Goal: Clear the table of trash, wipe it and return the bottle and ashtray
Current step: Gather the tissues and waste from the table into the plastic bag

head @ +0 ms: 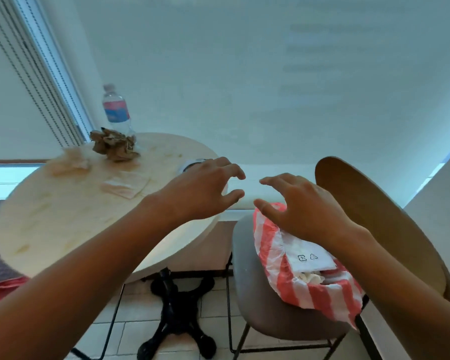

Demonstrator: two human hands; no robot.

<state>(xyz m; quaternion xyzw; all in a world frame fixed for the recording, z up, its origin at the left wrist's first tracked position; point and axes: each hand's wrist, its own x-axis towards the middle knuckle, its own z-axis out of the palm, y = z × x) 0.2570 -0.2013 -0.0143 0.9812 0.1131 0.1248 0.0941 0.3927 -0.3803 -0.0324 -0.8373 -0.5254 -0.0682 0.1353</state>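
Above table and chair, both hands reach forward, fingers spread, holding nothing.

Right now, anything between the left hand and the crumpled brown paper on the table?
Nothing visible. The left hand hovers over the table's right edge; only flat napkins lie on the tabletop between it and the crumpled brown paper.

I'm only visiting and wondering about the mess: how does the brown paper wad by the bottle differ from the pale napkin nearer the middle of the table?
The brown paper wad is dark and crumpled into a tall lump; the pale napkin is light and lies nearly flat. The wad sits at the far edge right beside the bottle; the napkin lies apart from it, nearer the left hand. Both are loose paper on the stained table, untouched by either hand.
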